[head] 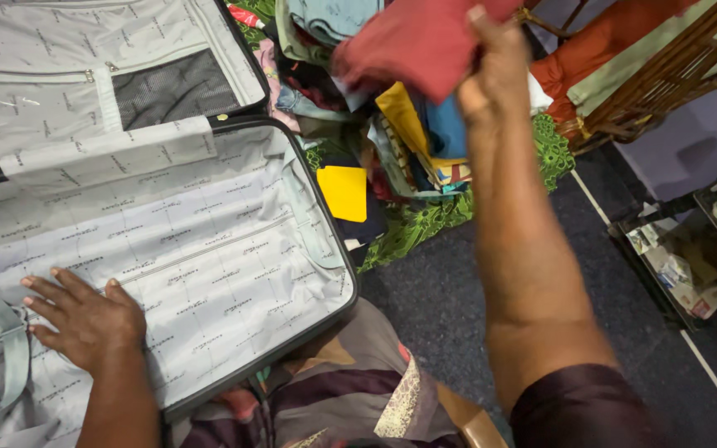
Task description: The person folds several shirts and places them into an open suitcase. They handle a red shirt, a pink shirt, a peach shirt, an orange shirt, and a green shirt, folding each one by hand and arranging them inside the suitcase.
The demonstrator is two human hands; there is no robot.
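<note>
Right hand (491,79) is gripping a folded red cloth (412,41), fingers closed on its edge; left hand (85,319) is lying flat, fingers spread, on the open grey suitcase lining (209,241).

lining (209,241): thin grey cloth, kinda crinkly, slight sheen
garment (417,41): soft matt red cloth
chair (665,75): glossy brown wood
floor (458,307): dark, matt, grainy

A folded red cloth (421,41) hangs lifted at twelve o'clock, above what seems a clothes pile. The open suitcase (209,241) lies flat at nine o'clock, its grey printed lining bare.
</note>
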